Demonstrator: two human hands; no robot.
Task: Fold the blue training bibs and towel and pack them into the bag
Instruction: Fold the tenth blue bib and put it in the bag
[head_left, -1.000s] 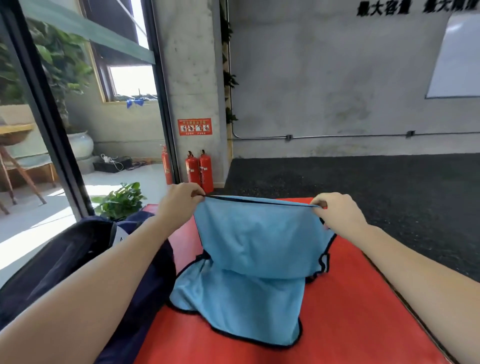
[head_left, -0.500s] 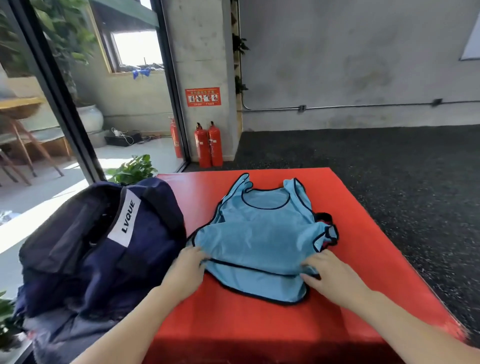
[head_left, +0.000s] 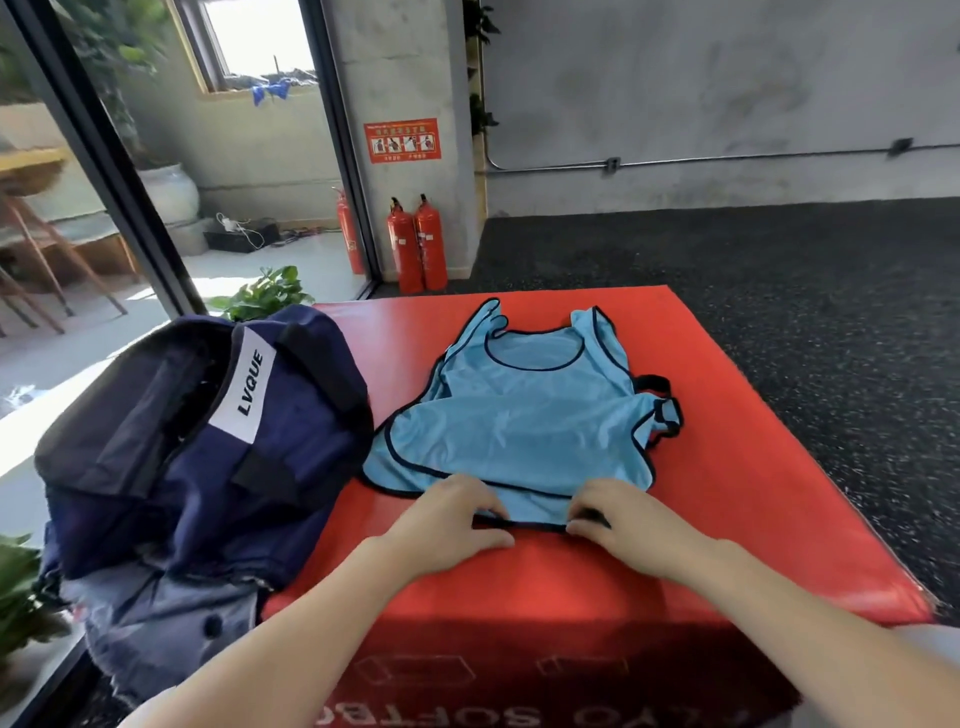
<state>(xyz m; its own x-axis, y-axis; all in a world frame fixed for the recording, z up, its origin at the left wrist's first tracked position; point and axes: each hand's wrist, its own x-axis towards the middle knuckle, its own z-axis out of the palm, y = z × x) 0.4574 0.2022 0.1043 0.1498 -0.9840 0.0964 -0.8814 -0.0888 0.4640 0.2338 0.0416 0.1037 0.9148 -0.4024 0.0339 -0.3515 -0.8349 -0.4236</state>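
A light blue training bib (head_left: 524, 415) with black trim lies flat on the red padded box (head_left: 727, 493), neck hole at the far end. My left hand (head_left: 452, 514) and my right hand (head_left: 618, 512) both sit at its near hem, fingers curled and pinching the black edge. The navy bag (head_left: 208, 441) marked LVQUE stands at the left of the box, touching the bib's left side. No towel shows in the head view.
Two red fire extinguishers (head_left: 418, 244) stand by the concrete pillar behind the box. Dark rubber floor (head_left: 779, 270) lies to the right and beyond. A potted plant (head_left: 265, 293) sits behind the bag, by the glass door frame.
The bib, held up a second ago, now lies flat on the box. Both hands have moved closer together along the near hem.
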